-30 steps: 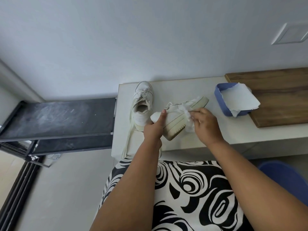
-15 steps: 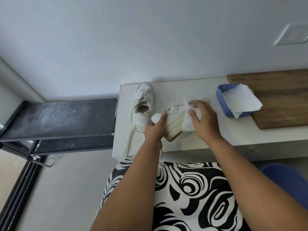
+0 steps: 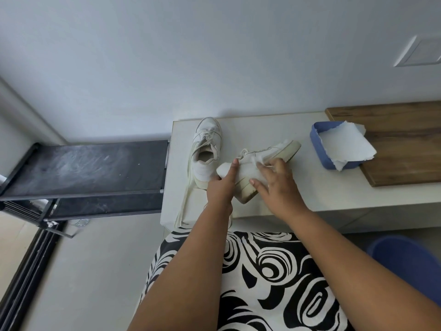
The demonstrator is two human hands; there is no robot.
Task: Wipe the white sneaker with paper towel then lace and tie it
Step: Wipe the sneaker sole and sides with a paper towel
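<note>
With the left hand (image 3: 220, 187) gripping the tipped sneaker (image 3: 260, 168) by its heel and the right hand (image 3: 276, 185) pressing the paper towel (image 3: 259, 172) flat-fingered, a hard swipe could twist it loose.

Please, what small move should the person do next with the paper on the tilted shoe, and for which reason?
Probably drag the paper towel down toward the sole edge. The right hand presses the towel flat on the side of the sneaker, the left hand holds its heel tilted up, and the lower sole edge looks darker, so likely dirty.
</note>
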